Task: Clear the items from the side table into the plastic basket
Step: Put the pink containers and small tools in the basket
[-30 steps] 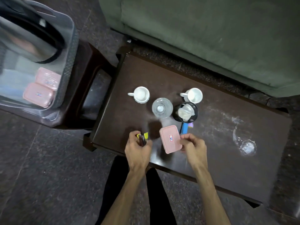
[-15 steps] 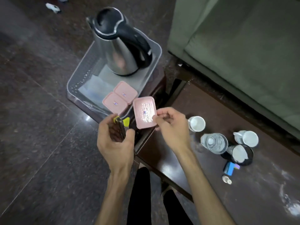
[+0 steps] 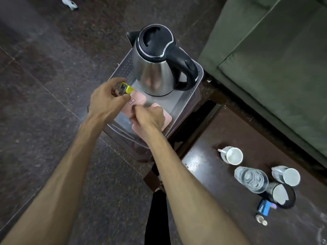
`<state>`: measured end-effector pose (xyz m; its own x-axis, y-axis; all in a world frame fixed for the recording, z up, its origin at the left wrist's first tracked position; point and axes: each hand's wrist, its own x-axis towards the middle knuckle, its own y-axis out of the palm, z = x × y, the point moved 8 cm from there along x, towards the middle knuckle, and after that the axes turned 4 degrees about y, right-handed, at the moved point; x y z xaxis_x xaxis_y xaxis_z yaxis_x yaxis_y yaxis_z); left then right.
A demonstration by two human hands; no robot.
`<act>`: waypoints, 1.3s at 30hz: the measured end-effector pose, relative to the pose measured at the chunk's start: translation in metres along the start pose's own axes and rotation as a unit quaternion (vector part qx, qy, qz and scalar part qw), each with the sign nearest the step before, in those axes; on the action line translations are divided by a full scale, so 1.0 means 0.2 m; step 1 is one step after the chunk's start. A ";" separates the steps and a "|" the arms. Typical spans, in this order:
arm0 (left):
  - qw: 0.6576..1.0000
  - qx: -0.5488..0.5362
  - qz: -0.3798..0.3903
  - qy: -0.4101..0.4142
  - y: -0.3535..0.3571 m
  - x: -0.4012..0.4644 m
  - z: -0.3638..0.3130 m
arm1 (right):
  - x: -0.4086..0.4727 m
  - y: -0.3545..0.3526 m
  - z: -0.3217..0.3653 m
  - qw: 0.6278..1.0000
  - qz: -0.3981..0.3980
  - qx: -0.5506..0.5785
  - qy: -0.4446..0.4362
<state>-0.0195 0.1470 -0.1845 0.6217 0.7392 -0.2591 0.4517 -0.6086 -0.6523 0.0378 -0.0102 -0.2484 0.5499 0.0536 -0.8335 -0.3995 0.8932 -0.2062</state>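
The clear plastic basket (image 3: 197,82) stands on a dark stool and holds a steel kettle (image 3: 155,68) and pink lidded boxes (image 3: 138,99). My left hand (image 3: 106,101) hovers over the basket's near left corner, shut on a small yellow and black item (image 3: 127,89). My right hand (image 3: 149,117) is low inside the basket, fingers closed on another pink box (image 3: 167,118), which it mostly hides. On the dark side table (image 3: 212,183) at lower right stand two white cups (image 3: 232,155), a clear water glass (image 3: 251,179) and a black bowl with white paper (image 3: 281,193).
A small blue pack (image 3: 264,207) and a tiny clear bottle (image 3: 261,219) lie near the table's front edge. A green sofa (image 3: 274,59) runs along the right. Dark stone floor lies to the left, with a white object (image 3: 69,3) far away.
Both hands carried their items from the side table leftward to the basket. The pink box has gone from above the basket's edge down inside it, and the view has swung left.
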 end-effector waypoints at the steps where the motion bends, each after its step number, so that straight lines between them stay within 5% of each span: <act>1: 1.000 0.016 0.008 0.002 0.01 0.02 0.01 | 0.01 0.01 -0.01 1.000 -0.007 -0.010 0.005; 11: 0.997 0.049 0.052 0.004 0.19 -0.05 0.15 | 0.01 -0.04 -0.02 0.979 -0.028 -0.189 -0.076; 17: 0.986 0.118 -0.007 0.119 0.18 -0.14 0.02 | -0.08 -0.27 -0.03 0.985 -0.024 -0.117 -0.126; 30: 0.957 0.260 -0.013 0.128 0.43 -0.42 -0.13 | -0.17 -0.84 -0.21 0.988 -0.030 -0.027 -0.150; 35: 0.958 0.181 -0.130 0.179 0.43 -0.60 -0.26 | -0.17 -1.07 -0.30 0.988 -0.028 0.024 -0.151; 39: 0.979 0.074 -0.085 0.169 0.70 -0.82 -0.38 | -0.15 -1.31 -0.43 0.987 -0.056 0.046 -0.145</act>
<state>-0.0093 -0.0809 -0.1801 0.7328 0.6737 0.0956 0.4850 -0.4186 -0.7678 0.0635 -0.2841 -0.2132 0.7791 0.0661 -0.6235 -0.2637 0.9367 -0.2303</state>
